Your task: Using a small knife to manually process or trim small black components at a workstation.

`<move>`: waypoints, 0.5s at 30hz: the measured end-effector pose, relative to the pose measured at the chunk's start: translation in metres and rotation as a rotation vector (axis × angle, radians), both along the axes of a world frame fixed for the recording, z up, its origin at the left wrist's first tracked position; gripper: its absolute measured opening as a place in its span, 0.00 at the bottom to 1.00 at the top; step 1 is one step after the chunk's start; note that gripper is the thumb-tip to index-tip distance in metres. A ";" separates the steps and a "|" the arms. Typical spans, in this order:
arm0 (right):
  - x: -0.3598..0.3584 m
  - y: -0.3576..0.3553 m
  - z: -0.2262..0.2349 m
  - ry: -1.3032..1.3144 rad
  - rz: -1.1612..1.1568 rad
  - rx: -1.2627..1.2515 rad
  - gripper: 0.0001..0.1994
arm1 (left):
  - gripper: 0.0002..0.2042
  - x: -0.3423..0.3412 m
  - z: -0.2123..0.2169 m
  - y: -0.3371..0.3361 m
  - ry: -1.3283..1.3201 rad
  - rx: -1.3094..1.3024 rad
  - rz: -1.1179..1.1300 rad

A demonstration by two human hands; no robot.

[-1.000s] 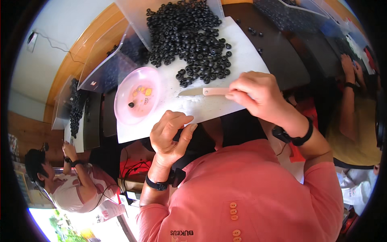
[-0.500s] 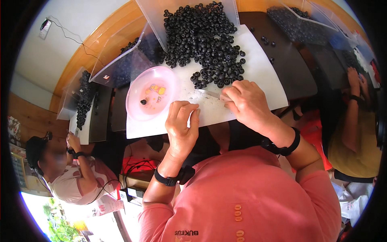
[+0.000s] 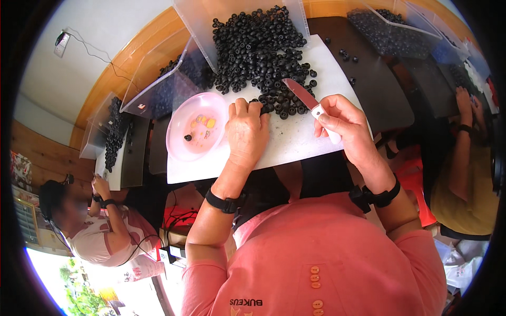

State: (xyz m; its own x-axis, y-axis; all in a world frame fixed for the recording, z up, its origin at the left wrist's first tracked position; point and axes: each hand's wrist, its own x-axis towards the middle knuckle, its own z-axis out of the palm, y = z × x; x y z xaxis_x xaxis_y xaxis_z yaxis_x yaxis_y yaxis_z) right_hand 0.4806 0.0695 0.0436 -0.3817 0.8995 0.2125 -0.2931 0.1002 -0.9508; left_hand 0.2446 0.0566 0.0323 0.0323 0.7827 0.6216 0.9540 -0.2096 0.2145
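My right hand is closed round the white handle of a small knife, its blade slanting up and left over a heap of small round black parts with holes. At the heap's near edge, my left hand has its fingers curled down among the black parts. Whether it grips one is hidden by the fingers. Just left of that hand stands a round pink plastic bowl with a printed cartoon pattern and a single black part in it. Heap and bowl rest on a white board.
A clear plastic bin lies tipped behind the heap, with parts spilling out. Other bins of black parts stand at left and right. Loose parts dot the dark table. One person works at left, another at right.
My left hand has moved up and right to the heap's edge. My right hand has shifted right and turned, lifting the knife so its blade points up over the heap.
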 end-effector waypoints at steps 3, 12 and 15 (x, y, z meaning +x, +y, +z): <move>-0.002 0.000 0.000 0.064 0.040 -0.033 0.08 | 0.11 -0.005 -0.001 0.005 -0.032 0.007 -0.052; -0.019 0.004 -0.004 0.004 -0.009 -0.005 0.11 | 0.10 -0.004 -0.001 0.004 0.050 0.031 -0.021; -0.020 0.003 -0.003 -0.038 -0.002 -0.003 0.10 | 0.10 -0.008 0.001 0.006 0.039 0.040 -0.066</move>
State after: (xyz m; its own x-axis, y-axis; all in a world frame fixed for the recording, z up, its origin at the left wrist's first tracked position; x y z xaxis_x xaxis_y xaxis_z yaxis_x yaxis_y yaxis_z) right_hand 0.4607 0.0730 0.0406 -0.3877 0.9009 0.1950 -0.2565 0.0978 -0.9616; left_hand 0.2371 0.0622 0.0328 0.1074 0.7528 0.6495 0.9453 -0.2797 0.1679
